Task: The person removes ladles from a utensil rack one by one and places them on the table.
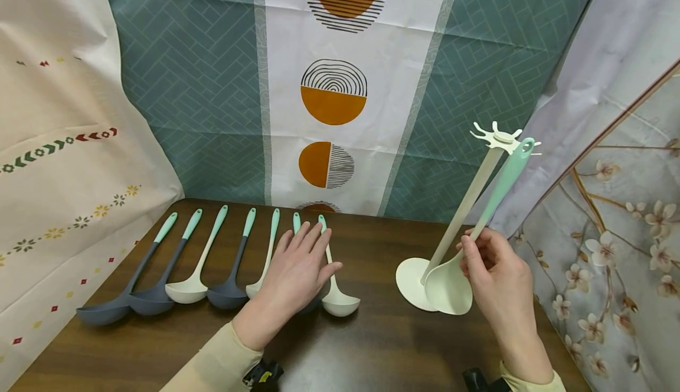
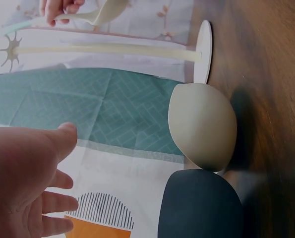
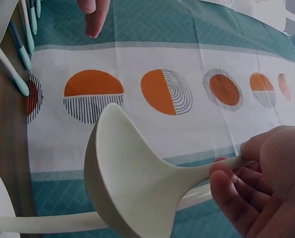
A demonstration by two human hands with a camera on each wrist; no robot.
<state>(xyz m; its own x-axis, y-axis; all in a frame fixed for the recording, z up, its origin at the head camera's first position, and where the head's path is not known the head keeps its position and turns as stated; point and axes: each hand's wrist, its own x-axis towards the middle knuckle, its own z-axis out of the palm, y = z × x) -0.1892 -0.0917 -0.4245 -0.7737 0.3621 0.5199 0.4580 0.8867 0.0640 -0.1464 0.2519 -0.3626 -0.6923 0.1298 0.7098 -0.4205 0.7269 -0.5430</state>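
Observation:
My right hand pinches a cream ladle with a mint handle low on its shaft, the bowl hanging downward. The ladle tilts alongside a cream utensil stand, its holed handle end by the prongs at the top; whether it touches a prong I cannot tell. My left hand, fingers straight, is over the right part of a row of ladles and holds nothing. Beneath it is a dark ladle, mostly hidden in the head view. Beside that lies another cream ladle, at the row's right end.
Several more dark and cream ladles with mint handles lie side by side to the left on the brown wooden table. A patterned cloth hangs behind the table, and a floral curtain borders the right side.

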